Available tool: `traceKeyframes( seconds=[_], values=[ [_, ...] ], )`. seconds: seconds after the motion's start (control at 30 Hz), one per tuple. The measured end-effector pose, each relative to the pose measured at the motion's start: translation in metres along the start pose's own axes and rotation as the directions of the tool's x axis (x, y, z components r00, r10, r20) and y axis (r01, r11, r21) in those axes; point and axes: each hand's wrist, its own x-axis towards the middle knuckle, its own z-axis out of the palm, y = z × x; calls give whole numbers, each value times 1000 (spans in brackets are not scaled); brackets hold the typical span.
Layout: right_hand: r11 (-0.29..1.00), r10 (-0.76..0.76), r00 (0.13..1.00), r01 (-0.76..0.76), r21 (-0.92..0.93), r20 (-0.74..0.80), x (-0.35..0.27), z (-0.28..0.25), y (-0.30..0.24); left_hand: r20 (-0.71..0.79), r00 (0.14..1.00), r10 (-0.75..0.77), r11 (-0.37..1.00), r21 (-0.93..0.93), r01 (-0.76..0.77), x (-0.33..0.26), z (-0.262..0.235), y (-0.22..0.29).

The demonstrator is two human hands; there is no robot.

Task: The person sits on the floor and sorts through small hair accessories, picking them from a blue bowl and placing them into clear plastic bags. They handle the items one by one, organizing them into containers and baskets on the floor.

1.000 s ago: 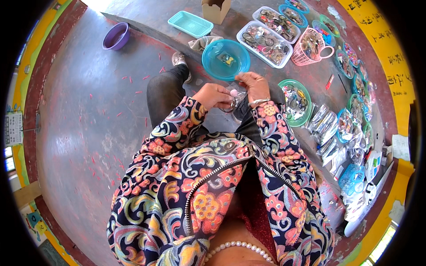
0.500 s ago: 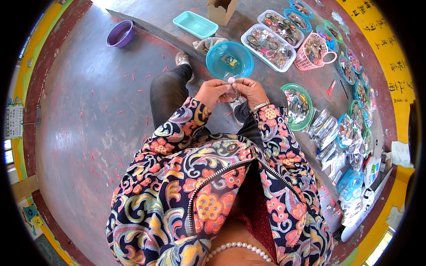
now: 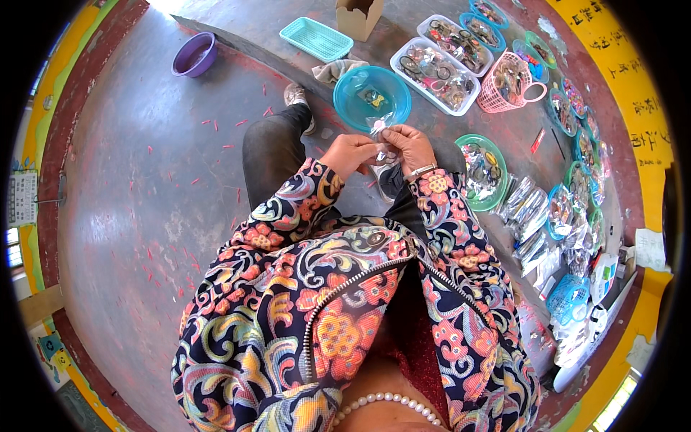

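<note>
Between my hands, over my lap, is a small clear plastic bag (image 3: 377,125) with a pale pink round thing showing through its top. My left hand (image 3: 347,155) has its fingers pinched on the lower part of the bag. On the other side, my right hand (image 3: 412,150) grips it between thumb and fingers. Just beyond them stands a round blue basin (image 3: 345,93), in which lies a clear packet (image 3: 372,98) with a small yellow and dark item.
Two white trays (image 3: 466,101) of hair ties, a pink basket (image 3: 489,94) and a green basin (image 3: 502,189) lie to the right. Silvery packets (image 3: 524,205) are piled nearby. A turquoise tray (image 3: 317,39), cardboard box (image 3: 358,27) and purple basin (image 3: 186,63) stand farther off.
My left hand has shifted slightly down and right along the bag. The pink round thing, earlier up between my fingertips, now shows inside the clear plastic above my hands.
</note>
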Motion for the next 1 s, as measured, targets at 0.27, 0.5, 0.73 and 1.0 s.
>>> traceKeyframes(
  seconds=[0.27,0.5,0.73,1.0],
  values=[
    [987,-83,997,82,-138,1,1,-2,4,-205,979,15,993,-113,-39,-1,1,12],
    [995,-46,999,47,-92,14,5,-3,8,-190,982,-24,950,-310,-36,1,-6,6],
    [992,-75,997,71,-106,-36,4,-1,7,-194,981,1,952,-302,-60,-1,-2,9],
    [978,-174,978,158,-138,-111,1,7,7,-251,967,39,917,-375,-135,2,3,4]
  ],
)
